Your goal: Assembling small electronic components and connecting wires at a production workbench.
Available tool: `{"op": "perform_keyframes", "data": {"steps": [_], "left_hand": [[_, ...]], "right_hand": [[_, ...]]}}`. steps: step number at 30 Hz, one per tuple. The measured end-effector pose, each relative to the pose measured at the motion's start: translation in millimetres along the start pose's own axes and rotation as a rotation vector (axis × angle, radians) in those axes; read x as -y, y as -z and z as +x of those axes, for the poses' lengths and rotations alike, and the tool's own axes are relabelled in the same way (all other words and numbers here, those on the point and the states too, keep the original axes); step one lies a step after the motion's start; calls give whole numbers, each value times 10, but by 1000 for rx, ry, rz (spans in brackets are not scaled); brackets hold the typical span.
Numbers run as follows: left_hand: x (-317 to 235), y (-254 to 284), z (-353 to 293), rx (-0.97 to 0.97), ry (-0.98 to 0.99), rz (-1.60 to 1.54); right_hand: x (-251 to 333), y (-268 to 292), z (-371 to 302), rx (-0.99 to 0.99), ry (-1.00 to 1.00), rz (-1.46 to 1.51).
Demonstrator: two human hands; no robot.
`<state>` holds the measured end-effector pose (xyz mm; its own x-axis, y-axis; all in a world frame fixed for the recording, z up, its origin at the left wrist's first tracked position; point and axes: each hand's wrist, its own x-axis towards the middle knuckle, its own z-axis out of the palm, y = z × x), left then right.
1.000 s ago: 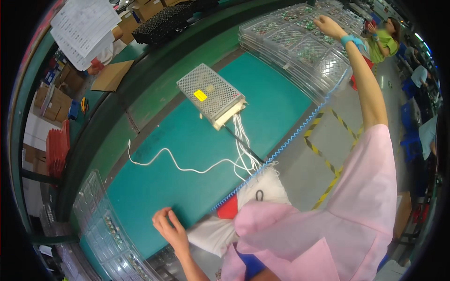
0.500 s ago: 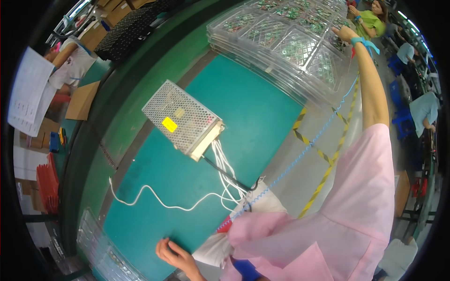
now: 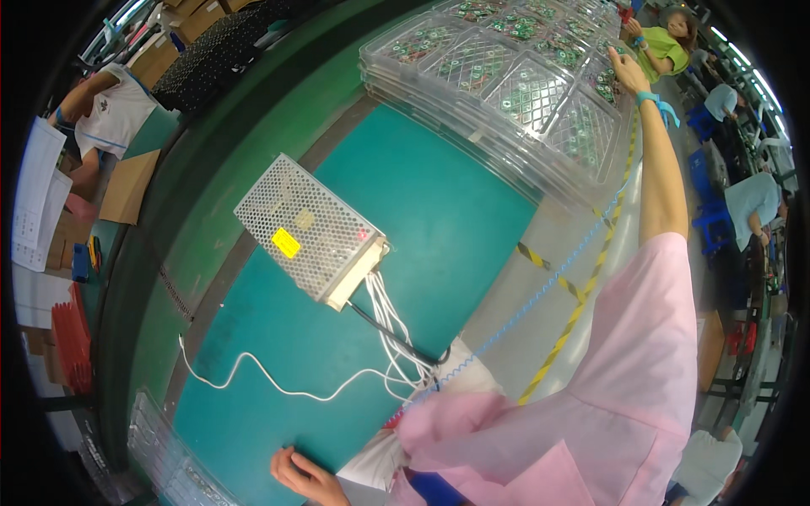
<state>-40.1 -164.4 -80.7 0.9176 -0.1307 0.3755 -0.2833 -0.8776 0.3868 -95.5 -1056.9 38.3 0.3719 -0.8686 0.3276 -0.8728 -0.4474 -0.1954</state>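
My right arm is stretched far out, with my right hand at the far right part of the top clear plastic tray. Its fingers look pinched together by the small green circuit boards in the compartments; what is between the fingertips is too small to make out. My left hand lies on the green mat near the front edge, fingers loosely bent and apart, with nothing in it. Between the hands sits a perforated metal power supply with a yellow label. White cables and a black one run from its near end.
More clear trays stand at the near left. A blue coiled cord runs along my right side, over a floor with yellow-black tape. Co-workers sit at left, at far right and beyond the trays, one in a lime shirt.
My view has shifted, so the bench sits lower and further left. Relative to the tray, my right hand has moved rightward. My left hand stays on the mat.
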Motion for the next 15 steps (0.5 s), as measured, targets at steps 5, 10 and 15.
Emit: {"op": "perform_keyframes", "data": {"steps": [5,10,15], "left_hand": [[-58,40,9,-3,8,42],[-40,13,18,15,-2,25],[-89,23,33,27,5,39]], "right_hand": [[339,-145,-339,-82,62,-106],[342,-79,-348,26,160,-180],[494,71,-563,122,206,34]]}}
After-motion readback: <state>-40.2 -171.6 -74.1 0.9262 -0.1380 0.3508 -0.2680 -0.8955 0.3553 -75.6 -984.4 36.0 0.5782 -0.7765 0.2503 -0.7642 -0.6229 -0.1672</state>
